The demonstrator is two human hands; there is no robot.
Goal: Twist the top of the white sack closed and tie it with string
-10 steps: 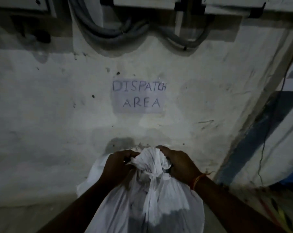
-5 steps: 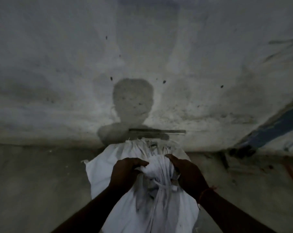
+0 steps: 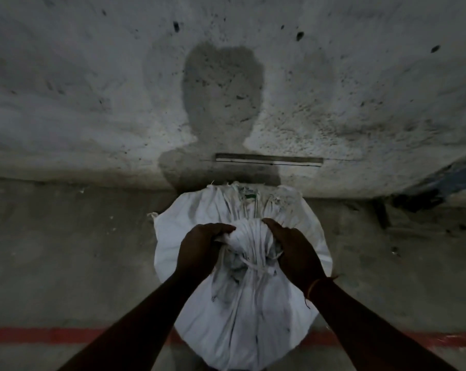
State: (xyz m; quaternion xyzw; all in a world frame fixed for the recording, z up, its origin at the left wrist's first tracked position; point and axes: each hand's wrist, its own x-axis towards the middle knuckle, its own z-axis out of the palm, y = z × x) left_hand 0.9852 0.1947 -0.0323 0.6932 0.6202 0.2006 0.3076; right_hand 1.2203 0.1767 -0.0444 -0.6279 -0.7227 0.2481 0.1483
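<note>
A full white woven sack (image 3: 242,311) stands on the concrete floor against a wall. Its top is gathered into a bunched neck (image 3: 249,236), and a white string (image 3: 253,265) is wound and knotted round it just below the bunch. My left hand (image 3: 199,250) grips the left side of the gathered top with curled fingers. My right hand (image 3: 293,250) grips the right side of it the same way. The fingertips of both hands are buried in the folds.
The rough pale wall (image 3: 92,89) rises right behind the sack, with a flat metal strip (image 3: 269,159) low on it. A red painted line (image 3: 52,336) runs across the floor near me. Dark debris (image 3: 413,202) lies at the wall's foot on the right.
The view has tilted down from the wall sign to the floor and moved closer. Both hands have stayed gripping the tied sack top, and the sack now stands lower against the wall.
</note>
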